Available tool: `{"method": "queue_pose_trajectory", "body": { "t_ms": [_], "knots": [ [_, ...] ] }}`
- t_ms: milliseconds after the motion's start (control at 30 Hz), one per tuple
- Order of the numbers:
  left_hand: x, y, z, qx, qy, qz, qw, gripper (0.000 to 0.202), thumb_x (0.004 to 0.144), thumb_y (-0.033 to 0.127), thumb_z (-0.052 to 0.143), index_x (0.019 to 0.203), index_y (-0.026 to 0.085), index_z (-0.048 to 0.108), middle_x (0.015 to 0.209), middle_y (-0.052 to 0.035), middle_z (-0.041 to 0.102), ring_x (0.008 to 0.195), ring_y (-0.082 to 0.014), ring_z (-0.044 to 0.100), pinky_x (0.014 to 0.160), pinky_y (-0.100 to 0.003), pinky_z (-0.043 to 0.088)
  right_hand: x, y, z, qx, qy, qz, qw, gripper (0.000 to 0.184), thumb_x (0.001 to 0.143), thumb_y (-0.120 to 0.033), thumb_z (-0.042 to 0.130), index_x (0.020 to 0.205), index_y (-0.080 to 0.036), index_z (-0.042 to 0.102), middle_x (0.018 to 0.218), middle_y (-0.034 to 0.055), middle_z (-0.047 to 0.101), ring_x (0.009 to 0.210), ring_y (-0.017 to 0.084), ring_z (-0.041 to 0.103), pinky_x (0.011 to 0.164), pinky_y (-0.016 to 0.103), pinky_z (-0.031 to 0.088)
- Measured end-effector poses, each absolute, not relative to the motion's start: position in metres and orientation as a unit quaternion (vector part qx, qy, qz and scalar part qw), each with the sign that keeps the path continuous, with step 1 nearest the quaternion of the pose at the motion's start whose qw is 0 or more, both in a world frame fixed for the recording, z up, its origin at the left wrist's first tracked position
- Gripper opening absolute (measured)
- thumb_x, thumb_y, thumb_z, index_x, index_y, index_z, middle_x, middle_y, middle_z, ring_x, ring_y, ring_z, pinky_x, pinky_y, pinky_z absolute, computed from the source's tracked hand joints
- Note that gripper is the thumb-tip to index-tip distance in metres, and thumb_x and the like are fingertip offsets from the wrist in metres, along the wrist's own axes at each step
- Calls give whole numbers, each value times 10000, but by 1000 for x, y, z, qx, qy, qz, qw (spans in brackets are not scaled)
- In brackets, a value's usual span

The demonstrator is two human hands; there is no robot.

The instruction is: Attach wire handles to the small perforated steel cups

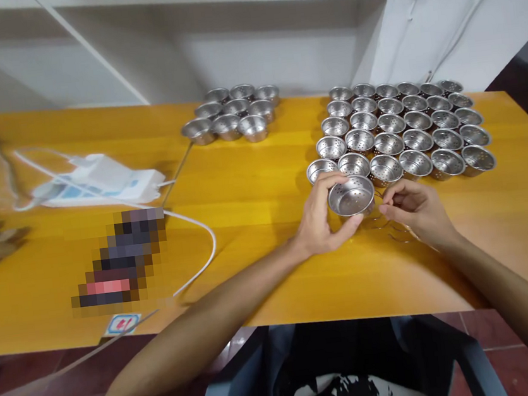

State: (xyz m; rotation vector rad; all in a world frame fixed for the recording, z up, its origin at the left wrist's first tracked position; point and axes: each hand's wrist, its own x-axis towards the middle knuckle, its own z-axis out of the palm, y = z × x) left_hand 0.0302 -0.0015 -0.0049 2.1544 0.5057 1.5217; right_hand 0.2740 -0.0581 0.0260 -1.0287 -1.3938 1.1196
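Observation:
My left hand [319, 220] is wrapped round a small perforated steel cup [351, 195], tilted so its holed bottom faces me, just above the yellow wooden table [252, 180]. My right hand [412, 206] sits close on the cup's right, fingers pinched on a thin wire piece [394, 231] that lies under it by the cup's rim. Directly behind my hands, several rows of identical steel cups [404, 131] stand packed together.
A smaller cluster of steel cups [233, 120] stands at the table's far middle. A white power adapter [100, 181] with its cable [196, 231] lies at left, near a blurred dark object [121, 259]. A white shelf unit [179, 42] rises behind. A chair [350, 366] is below.

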Motion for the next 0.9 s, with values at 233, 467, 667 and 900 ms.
{"method": "queue_pose_trajectory", "body": {
  "t_ms": [233,467,667,900],
  "knots": [
    [30,1,-9,769,173,568,238,705,943,458,814,1525,206,508,1383,-165,655,1255,-323,703,1053,-504,624,274,-59,28,-386,-595,473,523,109,941,-271,931,1040,-284,888,1058,35,873,964,175,841,887,304,711],
    [30,0,-7,740,159,605,246,698,980,607,751,1499,186,549,1291,-149,694,1114,-275,749,911,-422,652,273,-64,35,-402,-554,442,580,159,966,-296,921,1111,-282,858,1293,43,800,918,182,866,872,335,753],
    [30,-2,-10,723,140,608,295,715,1003,693,704,1506,210,545,1269,-139,714,1022,-248,768,819,-387,657,274,-69,35,-408,-555,439,577,119,1014,-298,876,1132,-293,858,904,10,818,773,181,831,753,333,724],
    [33,-5,-12,721,135,621,274,747,944,657,751,1505,201,562,1245,-131,722,986,-247,777,786,-390,657,272,-68,34,-466,-609,335,547,86,975,-372,911,1037,-313,909,956,24,845,850,172,756,748,314,623]
  ]
}}
